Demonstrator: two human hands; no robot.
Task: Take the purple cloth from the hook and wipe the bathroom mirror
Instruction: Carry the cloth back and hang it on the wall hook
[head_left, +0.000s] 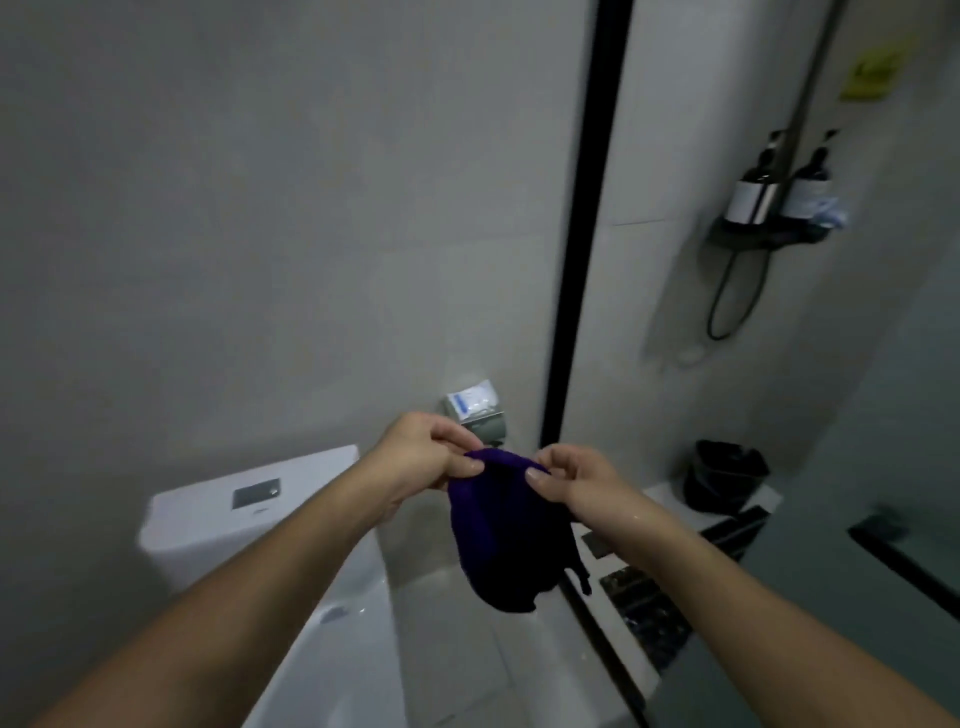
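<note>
The purple cloth (506, 535) hangs down in front of me, held by its top edge between both hands. My left hand (421, 457) pinches the upper left corner with thumb and fingers. My right hand (574, 480) pinches the upper right corner. The cloth droops in a loose fold, a dark strap or loop dangling at its lower right. No hook and no mirror are in view.
A white toilet tank (208, 525) stands at the lower left, against a grey tiled wall. A tissue holder (475, 410) is fixed to the wall behind my hands. A black-framed glass partition (582, 260) divides off the shower, with bottles on a shelf (774, 234) and a black bin (724, 475).
</note>
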